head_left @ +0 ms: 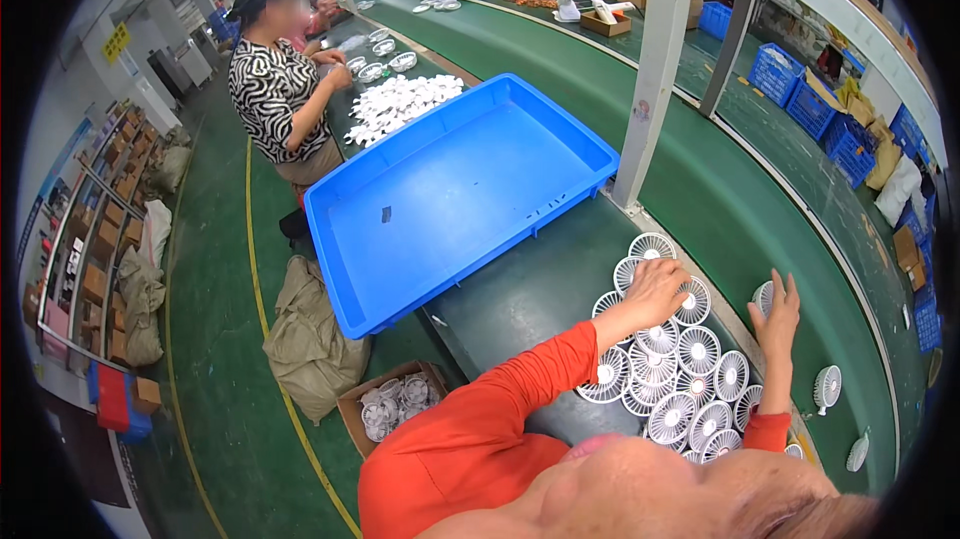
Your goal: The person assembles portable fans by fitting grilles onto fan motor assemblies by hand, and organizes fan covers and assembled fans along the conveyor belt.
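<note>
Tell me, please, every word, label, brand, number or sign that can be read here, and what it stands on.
Yellow sign, high at the left: dark characters, too small to read reliably.
Blue tray: dark marks near its right-hand edge, too blurred to make out.
White fan covers: no writing can be made out.
Nothing else is clear enough to quote.

The bare left hand point(655, 291) is held palm-down, fingers bent; the bare right hand point(780, 324) is raised, fingers extended, beyond the dark-green bench's point(500, 324) right edge.
</note>
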Tool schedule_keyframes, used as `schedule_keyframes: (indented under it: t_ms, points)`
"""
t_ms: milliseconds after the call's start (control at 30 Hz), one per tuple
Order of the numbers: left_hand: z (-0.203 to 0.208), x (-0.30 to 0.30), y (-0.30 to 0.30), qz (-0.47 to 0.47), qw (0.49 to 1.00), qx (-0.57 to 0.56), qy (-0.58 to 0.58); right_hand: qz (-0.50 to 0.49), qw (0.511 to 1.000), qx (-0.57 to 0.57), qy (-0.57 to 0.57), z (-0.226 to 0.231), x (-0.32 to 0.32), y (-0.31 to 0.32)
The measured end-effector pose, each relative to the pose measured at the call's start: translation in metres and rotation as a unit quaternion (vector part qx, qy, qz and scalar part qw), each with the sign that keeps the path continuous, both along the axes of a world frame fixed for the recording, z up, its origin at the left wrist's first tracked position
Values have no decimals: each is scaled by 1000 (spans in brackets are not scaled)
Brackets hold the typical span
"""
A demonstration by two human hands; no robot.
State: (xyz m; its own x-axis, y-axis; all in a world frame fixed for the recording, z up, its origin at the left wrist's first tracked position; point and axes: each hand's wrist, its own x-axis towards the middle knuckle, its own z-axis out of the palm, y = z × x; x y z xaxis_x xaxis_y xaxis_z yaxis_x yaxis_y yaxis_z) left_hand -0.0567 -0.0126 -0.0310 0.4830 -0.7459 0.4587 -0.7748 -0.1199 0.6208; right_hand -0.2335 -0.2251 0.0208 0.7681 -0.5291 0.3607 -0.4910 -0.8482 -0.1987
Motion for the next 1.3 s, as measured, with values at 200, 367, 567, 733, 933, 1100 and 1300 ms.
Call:
schedule_keyframes:
  t_ms: [200, 367, 567, 733, 933, 1100, 1300]
  points:
    - [-1, 2, 6, 4, 1000, 29, 9, 233, 952, 194, 31, 3, 15, 104]
    - [-2, 2, 2, 7, 1000, 20, 8, 225, 971, 73, 32, -18, 11, 123]
    - [-1, 3, 4, 7, 999, 34, 7, 223, 973, 63, 16, -18, 10, 127]
    - [4, 1, 4, -1, 998, 55, 4, 223, 972, 76, 10, -16, 9, 125]
    - [4, 1, 7, 0, 999, 54, 0, 233, 968, 93, 0, -19, 10, 123]
    - [3, 1, 6, -1, 999, 46, -5, 232, 969, 83, -10, -21, 10, 121]
    - [4, 1, 6, -1, 999, 50, -4, 232, 968, 89, -10, -20, 10, 122]
